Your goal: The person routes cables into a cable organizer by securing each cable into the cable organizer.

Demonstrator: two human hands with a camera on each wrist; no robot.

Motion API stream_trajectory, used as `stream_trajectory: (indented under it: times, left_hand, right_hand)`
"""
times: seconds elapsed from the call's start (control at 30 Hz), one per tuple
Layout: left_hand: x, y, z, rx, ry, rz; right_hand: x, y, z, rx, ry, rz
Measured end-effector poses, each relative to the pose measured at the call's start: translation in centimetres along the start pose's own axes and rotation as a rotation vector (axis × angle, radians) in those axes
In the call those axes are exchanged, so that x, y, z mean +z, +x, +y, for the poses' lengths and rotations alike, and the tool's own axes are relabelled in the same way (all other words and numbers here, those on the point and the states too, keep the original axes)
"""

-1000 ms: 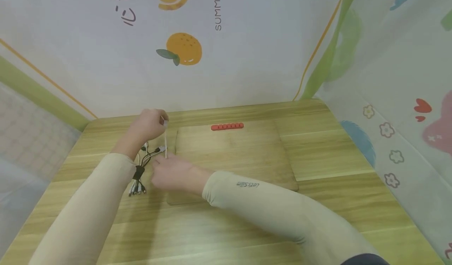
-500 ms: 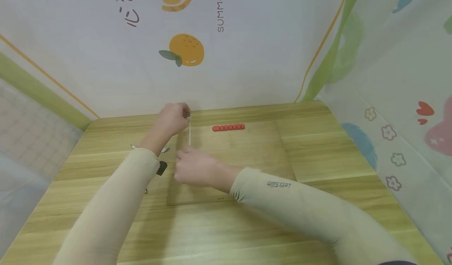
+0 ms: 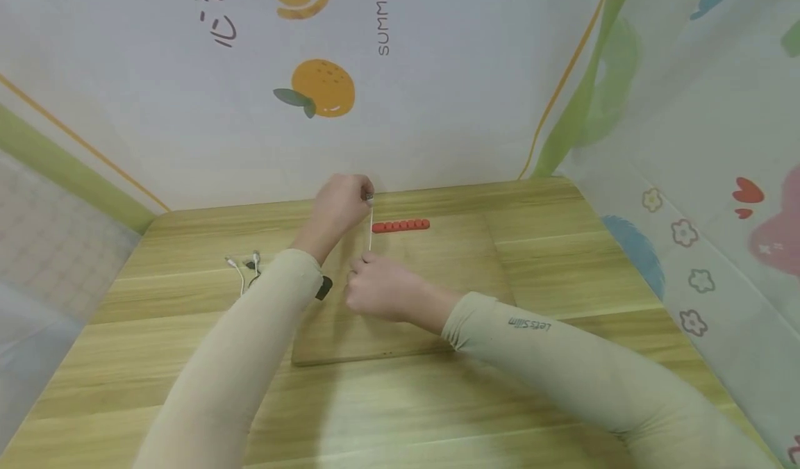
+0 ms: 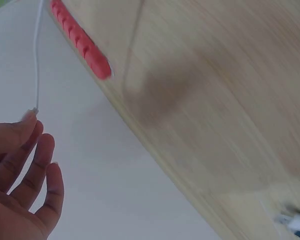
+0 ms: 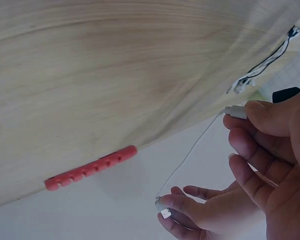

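A thin white USB cable runs between my two hands above the wooden board. My left hand is the farther one; its thumb and fingertips pinch the cable's USB plug, whose metal tip shows in the right wrist view. Nearer to me, my right hand pinches the white connector at the cable's other end. Beside the cable, on the board near its far edge, lies a red notched strip, which looks like a cable holder.
Several other black and white cables lie on the wooden table left of the board, partly hidden by my left sleeve. A small black block sits at my left wrist. A printed white curtain hangs behind the table.
Both hands have moved right with the white cable stretched between them, from beside the cable pile to over the board at the red strip's left end. The strip stays in place.
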State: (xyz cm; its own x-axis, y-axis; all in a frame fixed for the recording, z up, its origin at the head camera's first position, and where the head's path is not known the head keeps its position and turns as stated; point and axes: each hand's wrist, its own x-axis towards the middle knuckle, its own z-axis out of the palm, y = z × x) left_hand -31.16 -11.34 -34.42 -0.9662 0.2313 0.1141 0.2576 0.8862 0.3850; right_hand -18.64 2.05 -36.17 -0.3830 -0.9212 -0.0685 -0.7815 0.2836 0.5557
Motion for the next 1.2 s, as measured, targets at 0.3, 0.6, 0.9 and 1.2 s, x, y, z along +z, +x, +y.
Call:
stream_trajectory:
  times: [0.3,0.6,0.9,1.2]
  left_hand:
    - [2.0,1.1,0.5,-0.031,-0.002,-0.017]
    - [3.2,1.9,0.3,-0.027,0.038,-0.043]
    - [4.1,2.8,0.4,-0.032,0.048,-0.085]
    - [4.7,3.4,0.3,-0.023,0.114,-0.106]
  right_hand:
    - [1.3,-0.6,0.3,0.010,0.009,-0.013]
    - [2.3,-1.2,0.7,0.029,0.084,-0.065]
    - [3.0,-1.3,0.9,0.034,0.092,-0.081]
    - [3.8,-1.3,1.1,0.052,0.136,-0.071]
